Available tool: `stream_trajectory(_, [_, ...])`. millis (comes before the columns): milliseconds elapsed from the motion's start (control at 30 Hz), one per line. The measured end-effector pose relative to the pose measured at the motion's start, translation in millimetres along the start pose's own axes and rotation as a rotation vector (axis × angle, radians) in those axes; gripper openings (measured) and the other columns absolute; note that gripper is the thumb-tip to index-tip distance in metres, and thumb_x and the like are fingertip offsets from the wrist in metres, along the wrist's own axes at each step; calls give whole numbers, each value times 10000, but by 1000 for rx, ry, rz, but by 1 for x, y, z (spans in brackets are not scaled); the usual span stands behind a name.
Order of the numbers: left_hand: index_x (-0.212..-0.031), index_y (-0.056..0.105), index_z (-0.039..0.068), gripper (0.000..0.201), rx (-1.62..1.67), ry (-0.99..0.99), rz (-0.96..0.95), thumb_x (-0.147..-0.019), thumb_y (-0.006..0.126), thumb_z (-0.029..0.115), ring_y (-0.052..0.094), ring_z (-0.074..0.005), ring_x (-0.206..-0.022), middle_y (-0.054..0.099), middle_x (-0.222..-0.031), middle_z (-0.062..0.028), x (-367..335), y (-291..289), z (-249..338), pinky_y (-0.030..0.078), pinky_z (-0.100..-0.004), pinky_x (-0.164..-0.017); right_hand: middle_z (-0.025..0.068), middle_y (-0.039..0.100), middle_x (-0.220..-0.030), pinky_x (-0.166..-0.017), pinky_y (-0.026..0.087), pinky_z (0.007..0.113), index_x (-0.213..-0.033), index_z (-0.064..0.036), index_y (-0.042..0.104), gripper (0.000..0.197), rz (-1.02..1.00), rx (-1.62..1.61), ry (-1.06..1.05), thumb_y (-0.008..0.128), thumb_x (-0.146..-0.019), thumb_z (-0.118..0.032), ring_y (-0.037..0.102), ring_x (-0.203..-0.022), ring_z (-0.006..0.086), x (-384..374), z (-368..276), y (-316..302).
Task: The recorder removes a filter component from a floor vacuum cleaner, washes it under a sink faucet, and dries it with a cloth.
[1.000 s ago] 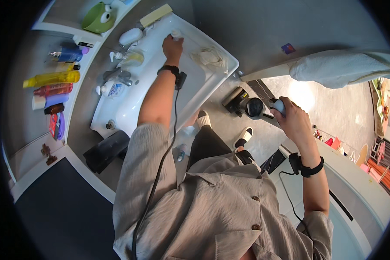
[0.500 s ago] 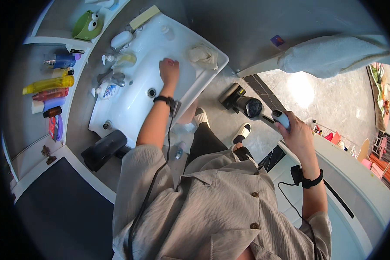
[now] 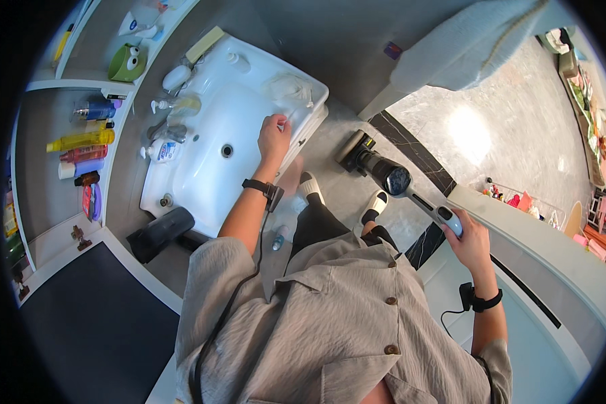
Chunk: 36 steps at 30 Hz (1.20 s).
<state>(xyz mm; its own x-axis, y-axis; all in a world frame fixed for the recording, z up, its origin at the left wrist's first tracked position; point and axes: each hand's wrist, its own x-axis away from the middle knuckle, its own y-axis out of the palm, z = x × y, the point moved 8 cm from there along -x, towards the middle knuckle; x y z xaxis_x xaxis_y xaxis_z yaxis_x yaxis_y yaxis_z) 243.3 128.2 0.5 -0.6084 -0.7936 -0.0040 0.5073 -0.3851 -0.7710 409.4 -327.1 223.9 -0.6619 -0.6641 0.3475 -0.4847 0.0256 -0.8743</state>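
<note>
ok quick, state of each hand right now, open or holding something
Left hand: curled over the sink; can't tell if it holds anything.
Right hand: closed, holding the vacuum by its handle.

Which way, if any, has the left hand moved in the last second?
Yes: against the white washbasin, the left hand has shifted from the far end toward the right rim.

Vacuum (image 3: 397, 180) right of centre: mostly black, pale blue handle (image 3: 450, 222). Sink (image 3: 223, 111) plain white. Floor strip (image 3: 414, 155) black, kinda white-veined.
</note>
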Motion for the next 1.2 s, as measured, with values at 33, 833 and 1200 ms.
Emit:
stream_trajectory(33, [-1039, 677, 94, 187, -32, 35, -24, -872, 689, 177, 662, -282, -857, 655, -976, -105, -1, 3, 8, 531, -407, -709, 135, 701, -894, -693, 540, 428, -1124, -103, 632, 335, -2, 6, 6, 735, -838, -243, 680, -797, 362, 6, 7, 0])
stream_trajectory(833, [-966, 604, 64, 48, 1084, 62, -141, -969, 565, 92, 659, -156, -836, 651, -905, -35, -142, -185, 160, 577, -317, -768, 88, 681, -950, -703, 536, 433, -1126, -116, 665, 396, 237, 11, -84, 762, -802, -320, 678, -877, 316, 31, 30, -11])
stream_trajectory(1200, [-997, 665, 39, 114, 919, 579, 45, -953, 675, 144, 603, -85, -822, 655, -891, 6, -159, -309, 395, 494, -251, -759, 75, 689, -983, -758, 541, 443, -1148, -166, 665, 460, 261, 9, -58, 782, -768, -398, 685, -921, 298, 39, 30, 0])
